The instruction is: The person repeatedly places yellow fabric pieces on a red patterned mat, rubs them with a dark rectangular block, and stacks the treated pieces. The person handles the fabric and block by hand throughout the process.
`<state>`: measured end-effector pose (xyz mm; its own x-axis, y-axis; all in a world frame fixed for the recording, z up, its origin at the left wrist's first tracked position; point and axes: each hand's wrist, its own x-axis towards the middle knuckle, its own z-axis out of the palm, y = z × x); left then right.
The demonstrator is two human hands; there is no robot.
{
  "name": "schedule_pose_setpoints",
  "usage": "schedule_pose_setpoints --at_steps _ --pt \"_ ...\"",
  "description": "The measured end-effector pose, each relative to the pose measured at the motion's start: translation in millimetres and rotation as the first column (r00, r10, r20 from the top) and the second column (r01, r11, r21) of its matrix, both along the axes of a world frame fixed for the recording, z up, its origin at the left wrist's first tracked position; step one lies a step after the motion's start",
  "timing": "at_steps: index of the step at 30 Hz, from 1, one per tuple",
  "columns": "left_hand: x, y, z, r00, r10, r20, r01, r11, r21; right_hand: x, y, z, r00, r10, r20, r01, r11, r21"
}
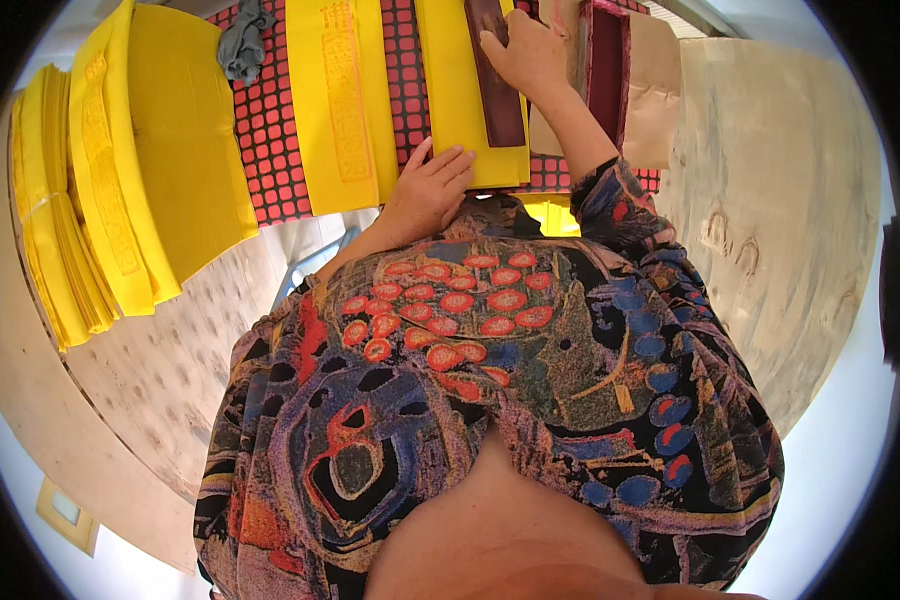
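Block point(502, 105) on yellow sheets point(455, 105): apparently a pressing step.

Right hand point(528, 50) curled over upper part of the block, thumb on its face; tightness of grip impossible to tell. Left hand point(428, 193) loosely spread at the sheets' lower left edge. Called for next, probably: steadying the sheets and lifting the block straight off, without dragging.
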<state>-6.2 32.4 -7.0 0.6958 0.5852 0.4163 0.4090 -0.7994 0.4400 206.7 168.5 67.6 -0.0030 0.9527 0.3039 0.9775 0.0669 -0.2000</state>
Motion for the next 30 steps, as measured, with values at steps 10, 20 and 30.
schedule_pose_setpoints --at_steps 10,20,30 --pt "2 -6 -13 0.995 -0.081 -0.057 0.079 0.996 -0.029 -19 -13 38 0.998 -0.026 0.050 0.034 0.986 -0.163" --pt "3 -3 -8 0.995 -0.095 -0.034 0.095 0.995 -0.015 -29 -21 46 0.985 -0.036 0.168 0.065 0.983 -0.173" --pt "6 -3 -13 0.994 -0.103 -0.023 0.103 0.994 -0.032 -31 -22 27 0.981 -0.110 0.158 0.112 0.994 0.000"
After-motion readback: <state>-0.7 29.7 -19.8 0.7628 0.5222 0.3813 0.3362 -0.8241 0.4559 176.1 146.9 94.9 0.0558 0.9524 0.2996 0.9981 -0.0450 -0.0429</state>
